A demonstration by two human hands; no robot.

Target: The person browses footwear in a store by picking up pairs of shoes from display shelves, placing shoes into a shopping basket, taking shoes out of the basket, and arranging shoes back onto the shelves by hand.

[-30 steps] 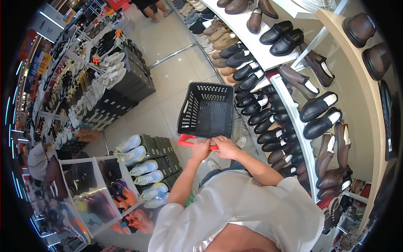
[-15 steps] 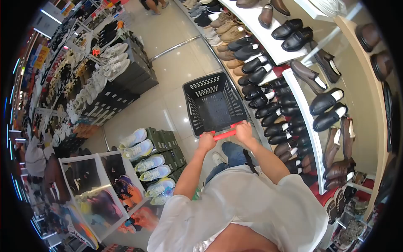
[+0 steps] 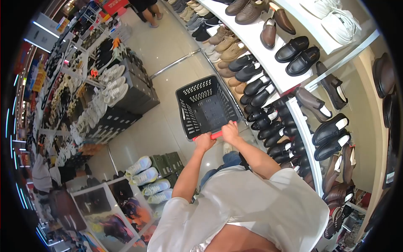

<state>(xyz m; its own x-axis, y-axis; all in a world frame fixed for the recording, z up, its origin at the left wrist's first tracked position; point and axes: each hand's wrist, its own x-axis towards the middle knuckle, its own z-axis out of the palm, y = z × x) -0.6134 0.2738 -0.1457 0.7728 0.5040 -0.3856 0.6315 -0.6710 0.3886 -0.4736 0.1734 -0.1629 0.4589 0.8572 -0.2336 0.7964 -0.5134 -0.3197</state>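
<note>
Both of my hands grip the red handle (image 3: 216,135) of a black plastic shopping basket cart (image 3: 209,106). My left hand (image 3: 205,142) is wrapped round the handle's left end, and my right hand (image 3: 230,131) is closed on the right part. The basket has perforated walls and nothing shows inside it. Its wheels are hidden from above. One of my shoes (image 3: 227,148) shows below the handle.
Shelves of black leather shoes (image 3: 257,85) and brown shoes (image 3: 235,52) run close along the right. To the left stand light running shoes (image 3: 145,176) on green boxes and white sneakers (image 3: 115,92) on dark boxes. A person (image 3: 147,12) stands far up the tiled aisle (image 3: 168,84).
I have moved forward along the aisle with the basket cart, both hands staying on its handle. The shelves and shoe displays have slid back toward me. More of the person ahead shows.
</note>
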